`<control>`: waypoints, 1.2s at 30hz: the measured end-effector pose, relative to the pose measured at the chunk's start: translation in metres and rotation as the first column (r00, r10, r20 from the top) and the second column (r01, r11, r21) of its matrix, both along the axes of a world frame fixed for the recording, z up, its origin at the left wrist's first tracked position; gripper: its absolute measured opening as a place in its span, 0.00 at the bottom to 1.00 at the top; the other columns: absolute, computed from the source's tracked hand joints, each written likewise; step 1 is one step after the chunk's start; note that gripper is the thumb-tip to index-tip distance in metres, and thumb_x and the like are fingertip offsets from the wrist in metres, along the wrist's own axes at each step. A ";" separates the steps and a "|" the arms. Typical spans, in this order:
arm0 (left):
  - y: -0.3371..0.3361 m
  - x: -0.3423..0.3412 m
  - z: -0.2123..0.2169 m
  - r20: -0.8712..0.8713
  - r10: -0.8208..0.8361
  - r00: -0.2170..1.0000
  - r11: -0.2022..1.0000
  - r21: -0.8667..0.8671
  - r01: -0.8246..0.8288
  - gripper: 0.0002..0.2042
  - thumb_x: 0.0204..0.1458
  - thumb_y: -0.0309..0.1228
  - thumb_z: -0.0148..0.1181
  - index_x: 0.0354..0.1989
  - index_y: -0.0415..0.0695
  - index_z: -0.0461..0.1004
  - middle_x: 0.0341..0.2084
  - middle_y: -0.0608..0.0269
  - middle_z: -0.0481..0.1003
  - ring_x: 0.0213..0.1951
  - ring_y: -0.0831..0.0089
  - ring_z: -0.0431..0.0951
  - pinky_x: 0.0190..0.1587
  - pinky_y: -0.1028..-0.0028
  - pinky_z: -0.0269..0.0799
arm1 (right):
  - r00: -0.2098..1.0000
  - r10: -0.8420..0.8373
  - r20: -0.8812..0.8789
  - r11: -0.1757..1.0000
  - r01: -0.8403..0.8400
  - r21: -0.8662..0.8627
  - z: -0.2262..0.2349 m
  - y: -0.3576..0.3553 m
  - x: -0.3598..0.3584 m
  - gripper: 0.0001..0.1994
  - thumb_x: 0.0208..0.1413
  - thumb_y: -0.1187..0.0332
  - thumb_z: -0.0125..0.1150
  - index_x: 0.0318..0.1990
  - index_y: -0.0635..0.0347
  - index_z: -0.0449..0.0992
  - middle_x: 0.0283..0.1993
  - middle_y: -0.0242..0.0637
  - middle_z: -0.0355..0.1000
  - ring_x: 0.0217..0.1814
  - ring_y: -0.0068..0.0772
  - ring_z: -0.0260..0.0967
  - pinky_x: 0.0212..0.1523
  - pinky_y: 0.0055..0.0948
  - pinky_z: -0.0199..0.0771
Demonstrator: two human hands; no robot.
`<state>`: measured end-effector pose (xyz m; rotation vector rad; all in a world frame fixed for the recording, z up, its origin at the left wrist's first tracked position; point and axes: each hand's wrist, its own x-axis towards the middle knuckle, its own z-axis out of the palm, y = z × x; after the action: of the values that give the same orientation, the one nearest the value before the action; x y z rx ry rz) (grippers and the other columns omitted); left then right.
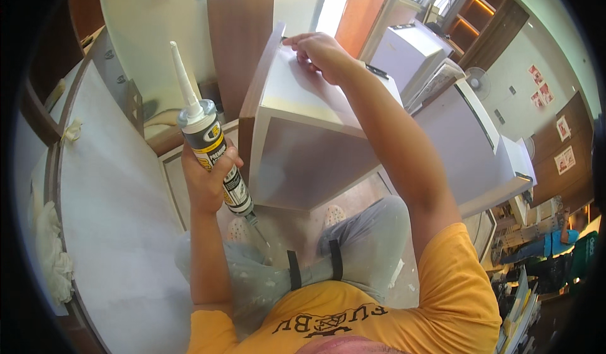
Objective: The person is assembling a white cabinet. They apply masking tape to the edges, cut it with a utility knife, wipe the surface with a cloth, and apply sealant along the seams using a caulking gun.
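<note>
My left hand (211, 171) is wrapped round a sealant cartridge (235, 190), dark and white with a yellow band. Its long white nozzle (183, 76) points up and away from me. A thin rod shows below the cartridge's lower end. In front of me stands a white box-shaped cabinet (309, 155) with a brown-edged panel (255, 95) along its left side. My right hand (322, 57) reaches over the cabinet's top. Its index finger is stretched out to the seam by the panel's far end, while the other fingers curl loosely. Nothing shows in this hand.
A large white panel (120, 209) with a brown edge runs along my left, with a crumpled white cloth (53, 253) beside it. More white cabinets (461, 142) stand to the right. At the far right, a person in blue (558, 240) is near stacked boards (521, 310).
</note>
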<state>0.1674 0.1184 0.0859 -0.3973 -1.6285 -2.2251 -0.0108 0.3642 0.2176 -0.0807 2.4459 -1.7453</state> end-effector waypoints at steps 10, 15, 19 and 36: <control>0.001 0.000 -0.004 0.003 0.012 1.000 1.000 -0.003 -0.012 0.24 0.59 0.24 0.67 0.64 0.36 0.70 0.35 0.58 0.79 0.32 0.72 0.83 0.37 0.71 0.83 | 0.999 0.019 -0.040 0.984 -0.012 0.175 0.001 -0.006 -0.019 0.19 0.68 0.75 0.50 0.59 0.61 0.86 0.37 0.31 0.73 0.35 0.25 0.63 0.36 0.31 0.66; 0.001 0.001 -0.004 -0.014 0.018 1.000 0.999 -0.037 -0.018 0.24 0.59 0.25 0.65 0.65 0.36 0.70 0.36 0.60 0.78 0.33 0.73 0.83 0.38 0.72 0.84 | 0.998 0.037 -0.056 0.938 -0.016 0.346 0.002 -0.011 -0.027 0.21 0.68 0.76 0.47 0.60 0.62 0.85 0.43 0.38 0.80 0.32 0.29 0.64 0.38 0.32 0.71; 0.004 0.002 -0.003 -0.030 0.041 0.999 0.999 -0.025 -0.042 0.23 0.59 0.23 0.68 0.62 0.36 0.70 0.35 0.59 0.80 0.31 0.72 0.83 0.37 0.72 0.81 | 0.966 0.107 -0.235 0.849 0.034 0.527 -0.004 -0.014 -0.029 0.24 0.64 0.78 0.46 0.60 0.59 0.86 0.54 0.45 0.83 0.40 0.36 0.75 0.47 0.38 0.79; 0.007 0.004 -0.001 -0.022 0.130 0.991 0.986 -0.102 -0.132 0.25 0.55 0.23 0.76 0.60 0.37 0.72 0.44 0.59 0.82 0.34 0.75 0.84 0.38 0.73 0.84 | 0.907 0.192 -0.375 0.786 0.087 0.612 -0.010 -0.006 -0.003 0.29 0.61 0.79 0.44 0.61 0.45 0.88 0.63 0.52 0.81 0.53 0.49 0.80 0.61 0.42 0.77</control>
<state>0.1717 0.1252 0.0850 -0.3235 -1.7151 -2.0434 -0.0140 0.3583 0.2076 -0.4968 3.1589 -0.8680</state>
